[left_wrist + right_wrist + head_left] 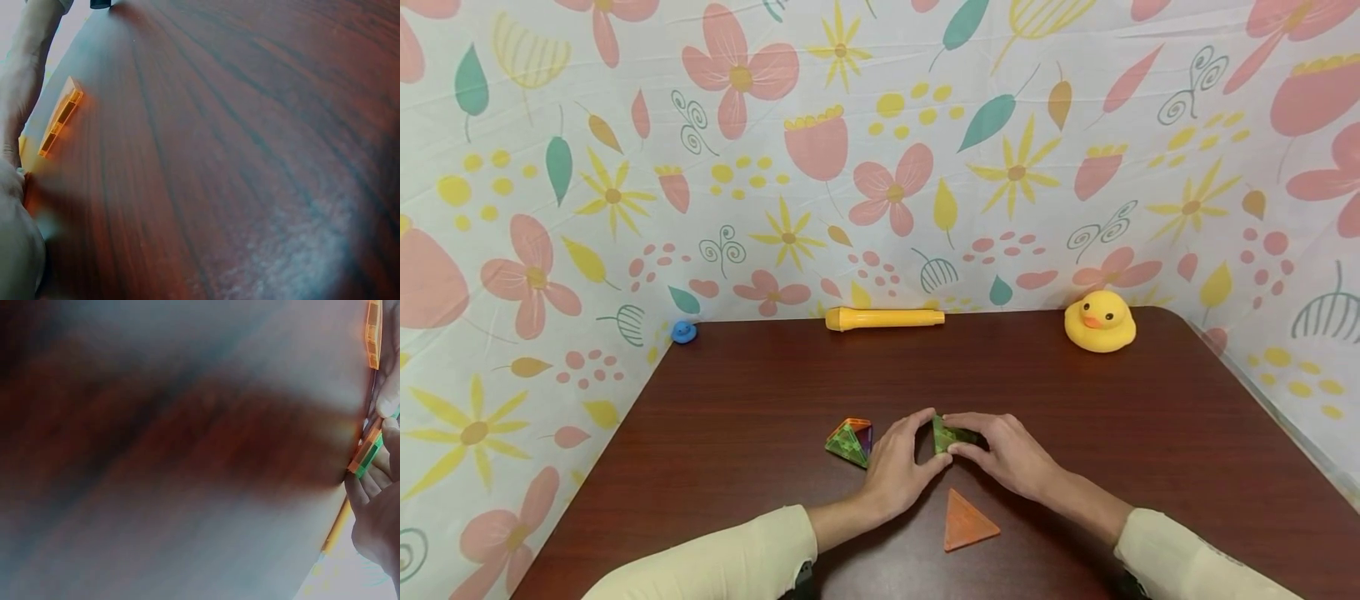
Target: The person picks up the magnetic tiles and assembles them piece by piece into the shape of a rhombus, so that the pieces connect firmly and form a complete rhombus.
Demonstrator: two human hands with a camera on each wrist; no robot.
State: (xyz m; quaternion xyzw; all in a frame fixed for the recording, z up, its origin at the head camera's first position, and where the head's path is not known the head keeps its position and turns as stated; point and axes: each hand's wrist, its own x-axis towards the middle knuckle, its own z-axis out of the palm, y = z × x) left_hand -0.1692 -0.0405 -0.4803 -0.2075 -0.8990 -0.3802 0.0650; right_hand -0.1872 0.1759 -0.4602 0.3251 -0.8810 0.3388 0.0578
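In the head view a green see-through triangular tile (950, 437) lies between the two hands. My right hand (1011, 454) pinches it from the right with thumb and fingers. From the left, the thumb and forefinger of my left hand (895, 467) close on its corners. An orange layer (362, 453) shows against the green tile's edge in the right wrist view. Nearer to me lies an orange triangular tile (968, 525), flat on the table. Beside the left hand sits a small pile of green, orange and purple tiles (847, 443), partly hidden by that hand.
A brown wooden table (745, 383) bears everything. Along its back edge are a small blue duck (683, 332), a yellow toy microphone (885, 318) and a larger yellow duck (1100, 322). A flower-patterned cloth (865, 125) hangs behind and at the sides.
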